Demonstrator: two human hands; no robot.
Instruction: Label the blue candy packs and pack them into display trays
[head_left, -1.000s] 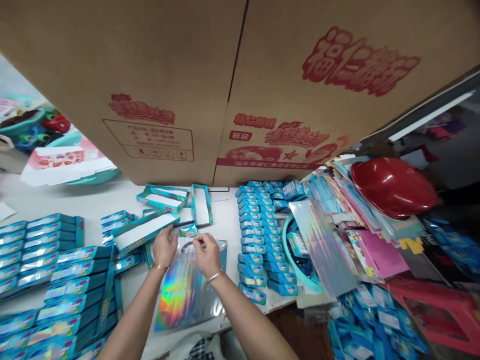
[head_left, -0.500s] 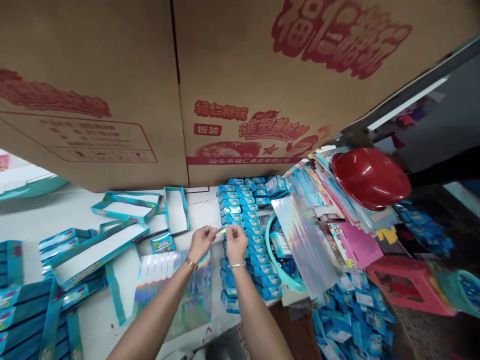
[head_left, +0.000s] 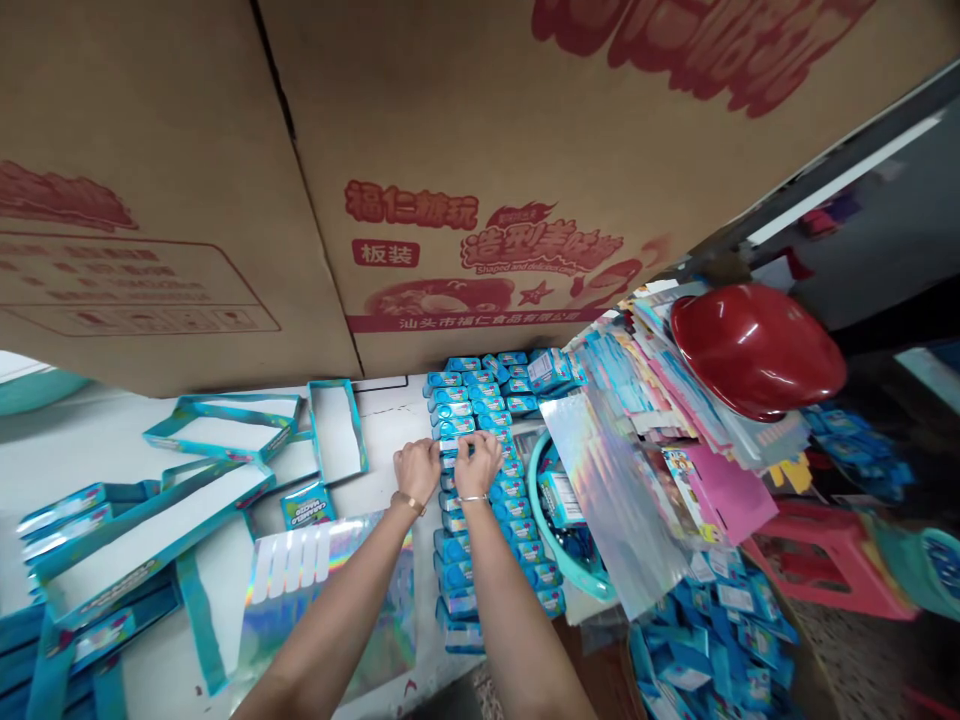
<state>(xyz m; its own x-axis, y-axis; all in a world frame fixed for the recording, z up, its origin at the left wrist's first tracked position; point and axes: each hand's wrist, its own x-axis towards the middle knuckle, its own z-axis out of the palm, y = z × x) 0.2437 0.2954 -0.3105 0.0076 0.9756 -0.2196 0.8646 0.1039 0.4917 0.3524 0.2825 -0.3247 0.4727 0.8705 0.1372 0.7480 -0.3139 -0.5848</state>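
My left hand (head_left: pixel 418 470) is curled at the left end of a small blue box in the left column of boxes (head_left: pixel 452 410). Beside it, my right hand (head_left: pixel 478 463) bends its fingers down over the same box, thumb and forefinger close together. Whatever the fingertips hold is hidden. A shiny rainbow sticker sheet (head_left: pixel 289 590) with pale strips along its top lies under my left forearm. To its upper left rests a blue candy packet (head_left: pixel 308 506) lettered "CARAMELO".
Open blue trays (head_left: pixel 339 430) lie at left. A large carton (head_left: pixel 465 120) walls off the back. On the right are a turquoise basket (head_left: pixel 537 500), a clear shiny sheet (head_left: pixel 607 500), a red bowl (head_left: pixel 757 350), a pink stool (head_left: pixel 825 560) and heaped blue boxes (head_left: pixel 686 640).
Both hands have moved up to the column of boxes. The small shiny strip that stretched between my fingertips no longer shows. The camera view has shifted slightly.
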